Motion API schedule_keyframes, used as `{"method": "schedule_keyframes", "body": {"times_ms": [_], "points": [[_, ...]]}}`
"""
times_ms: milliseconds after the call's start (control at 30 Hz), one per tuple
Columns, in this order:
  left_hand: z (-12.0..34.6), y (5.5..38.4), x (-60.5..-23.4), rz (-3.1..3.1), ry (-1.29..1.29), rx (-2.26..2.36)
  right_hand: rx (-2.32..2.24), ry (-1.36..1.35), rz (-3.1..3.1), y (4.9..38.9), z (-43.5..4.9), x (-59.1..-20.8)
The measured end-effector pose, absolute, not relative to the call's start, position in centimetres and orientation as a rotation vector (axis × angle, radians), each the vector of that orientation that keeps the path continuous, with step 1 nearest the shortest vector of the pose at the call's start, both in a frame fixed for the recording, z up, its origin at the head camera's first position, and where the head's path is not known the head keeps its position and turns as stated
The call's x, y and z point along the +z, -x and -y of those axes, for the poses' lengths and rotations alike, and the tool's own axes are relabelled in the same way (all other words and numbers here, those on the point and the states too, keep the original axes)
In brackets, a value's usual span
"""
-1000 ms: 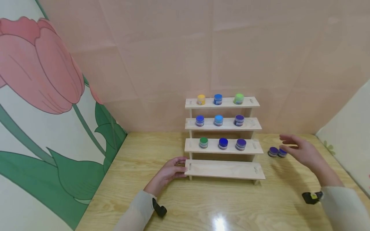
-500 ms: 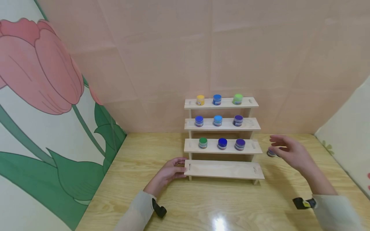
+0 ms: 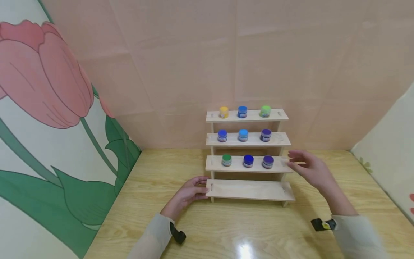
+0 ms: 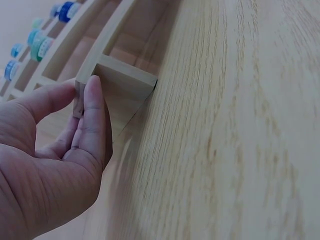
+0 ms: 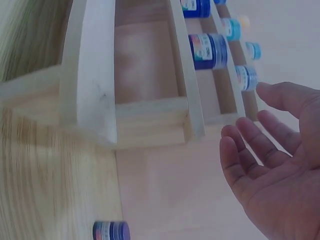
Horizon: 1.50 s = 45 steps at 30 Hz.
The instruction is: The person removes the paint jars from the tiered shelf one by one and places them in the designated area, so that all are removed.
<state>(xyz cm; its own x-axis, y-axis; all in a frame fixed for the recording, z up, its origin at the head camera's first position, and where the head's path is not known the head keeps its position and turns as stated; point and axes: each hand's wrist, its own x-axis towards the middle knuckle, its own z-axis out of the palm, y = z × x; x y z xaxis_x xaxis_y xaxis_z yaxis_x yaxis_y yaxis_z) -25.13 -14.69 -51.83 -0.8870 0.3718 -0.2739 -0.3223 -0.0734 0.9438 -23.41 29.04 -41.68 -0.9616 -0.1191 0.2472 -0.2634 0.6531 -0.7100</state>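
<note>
My left hand (image 3: 189, 194) pinches the left end of the lowest board of a four-tier wooden display rack (image 3: 249, 190); in the left wrist view, thumb and fingers (image 4: 93, 117) grip that board end. My right hand (image 3: 310, 169), fingers loosely bent with nothing between them, hovers by the right end of the third tier. Small paint jars stand on the upper three tiers: yellow (image 3: 224, 112), blue and light green on top; blue, light blue and purple (image 3: 266, 135) below; green (image 3: 226, 160), dark blue (image 3: 248, 160) and purple on the third. The lowest tier is bare.
A purple-lidded jar (image 5: 111, 231) stands on the wooden table (image 3: 161, 165) right of the rack, mostly hidden behind my right hand in the head view. A pink cloth backdrop (image 3: 181, 72) rises behind; a tulip-printed panel (image 3: 48, 79) borders the left, a pale wall (image 3: 394, 144) the right.
My right hand has moved left, from over the two loose jars to the rack's right end, and now covers those jars. My left hand keeps its hold on the lowest board.
</note>
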Motion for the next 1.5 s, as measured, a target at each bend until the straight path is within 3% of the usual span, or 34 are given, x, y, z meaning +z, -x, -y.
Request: {"method": "schedule_keyframes", "body": {"times_ms": [1500], "points": [[14.7, 24.9, -51.6, -1.737, -0.051, 2.015, 1.258, -0.329, 2.813, 25.6, -24.3, -42.6]]}}
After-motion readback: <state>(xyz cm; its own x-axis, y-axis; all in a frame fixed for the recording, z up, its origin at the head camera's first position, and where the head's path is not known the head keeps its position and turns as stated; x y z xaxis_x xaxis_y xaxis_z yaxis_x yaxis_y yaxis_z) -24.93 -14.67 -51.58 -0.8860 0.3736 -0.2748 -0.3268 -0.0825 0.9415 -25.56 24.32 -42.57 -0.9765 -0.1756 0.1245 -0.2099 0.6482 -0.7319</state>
